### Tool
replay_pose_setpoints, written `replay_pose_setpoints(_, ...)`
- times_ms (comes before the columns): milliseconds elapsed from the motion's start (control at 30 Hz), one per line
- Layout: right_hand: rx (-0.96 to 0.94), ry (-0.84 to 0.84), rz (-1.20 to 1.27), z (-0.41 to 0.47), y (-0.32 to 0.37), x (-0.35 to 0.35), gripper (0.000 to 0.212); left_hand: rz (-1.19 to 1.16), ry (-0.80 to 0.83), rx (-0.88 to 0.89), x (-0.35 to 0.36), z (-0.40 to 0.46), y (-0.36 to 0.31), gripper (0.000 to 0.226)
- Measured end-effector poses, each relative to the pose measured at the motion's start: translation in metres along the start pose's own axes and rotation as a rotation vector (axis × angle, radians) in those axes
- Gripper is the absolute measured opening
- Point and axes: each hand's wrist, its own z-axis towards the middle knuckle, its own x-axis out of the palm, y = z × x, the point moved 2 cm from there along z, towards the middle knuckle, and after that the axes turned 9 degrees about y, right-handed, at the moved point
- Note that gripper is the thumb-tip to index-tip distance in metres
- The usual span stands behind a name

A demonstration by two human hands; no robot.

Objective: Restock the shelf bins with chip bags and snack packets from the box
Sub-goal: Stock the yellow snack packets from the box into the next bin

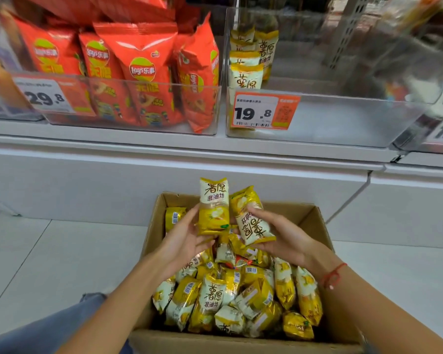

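Two hands are working over the open cardboard box (154,226), each holding one yellow-and-white snack packet: the left hand (182,238) is forming its grip with thumb and fingers curled round the lower half of an upright packet (213,200), and the right hand (279,233) is pinching an upside-down packet (251,221) that is leaning just beside the first, their edges nearly touching. Below both grips, the box is holding a loose heap of the same packets (238,297), roughly twenty showing, though the ones underneath are lying hidden and the count is uncertain; one more is standing against the box's far left wall. The box's near edge is running out of the bottom of the view. Above and beyond the grips, two clear shelf bins are sitting side by side on the white shelf (164,141). The right bin (343,118), almost straight above the hands, is carrying a 19.8 price tag (265,111) and about five matching packets stacked in its back left corner, leaving most of its floor open. The left bin (128,103) is standing crowded with orange chip bags (143,70), four in the front row and more piled behind, partly cut off at the top, behind a 29.8 tag (46,97). A further bin at far right is showing only a cropped tag. A red string bracelet (334,275) is circling the right wrist
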Motion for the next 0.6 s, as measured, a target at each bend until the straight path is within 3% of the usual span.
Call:
replay_pose_setpoints(100,-0.052,-0.004,-0.103,-0.005,0.008,0.012,0.032,0.211,-0.029,0.083,0.006,0.001,-0.011,0.038)
replay_pose_setpoints(167,-0.083,0.022,-0.144,-0.008,0.016,0.019,0.036,0.305,-0.068,0.114,0.014,0.0,-0.024,0.034)
replay_pose_setpoints(300,-0.09,-0.008,-0.146,-0.015,0.04,0.029,0.037,0.466,-0.084,0.094,0.042,-0.005,-0.047,0.084)
replay_pose_setpoints(333,-0.079,-0.009,-0.158,-0.018,0.047,0.032,0.038,0.504,-0.083,0.119,0.049,-0.008,-0.053,0.083)
replay_pose_setpoints(433,-0.053,-0.008,-0.247,-0.033,0.077,0.04,0.036,0.531,-0.098,0.22,0.061,-0.02,-0.069,0.039)
replay_pose_setpoints(500,-0.041,-0.016,-0.359,-0.047,0.101,0.045,0.037,0.494,-0.097,0.299,0.065,-0.032,-0.086,0.022)
replay_pose_setpoints(600,-0.106,-0.038,-0.464,-0.066,0.139,0.052,0.048,0.502,-0.089,0.43,0.075,-0.05,-0.121,0.042)
